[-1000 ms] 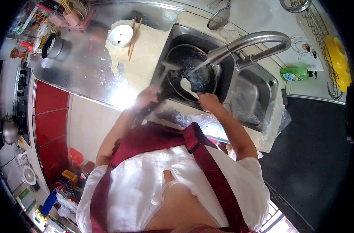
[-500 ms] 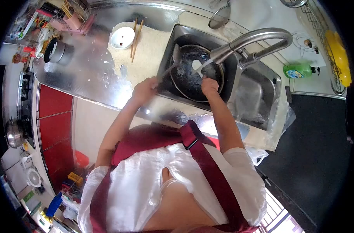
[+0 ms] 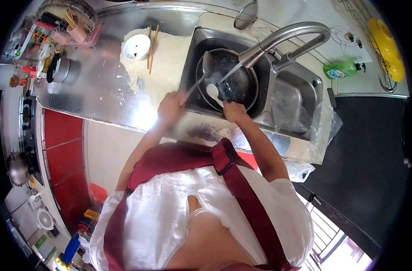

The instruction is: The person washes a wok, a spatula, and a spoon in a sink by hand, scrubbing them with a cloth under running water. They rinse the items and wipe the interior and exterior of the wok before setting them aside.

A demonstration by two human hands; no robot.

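In the larger basin of the sink (image 3: 265,108) lies a dark round pan (image 3: 240,86). Water runs from the faucet (image 3: 301,29) into it. My left hand (image 3: 170,107), closed at the basin's left edge, grips the handle of a metal ladle (image 3: 207,64), whose bowl is over the pan's left side. My right hand (image 3: 235,111) is closed around the handle of a pale spoon-shaped utensil (image 3: 213,91) at the pan's near rim. The two utensil heads are close together but apart.
A white bowl (image 3: 136,47) and chopsticks (image 3: 153,49) are on the counter at left. A strainer (image 3: 245,16) lies behind the sink. A green soap bottle (image 3: 341,69) stands at right, near the small basin (image 3: 292,101).
My right hand and the pale utensil have moved left and toward the pan's near rim, closer to the ladle. The whole view has shifted slightly.
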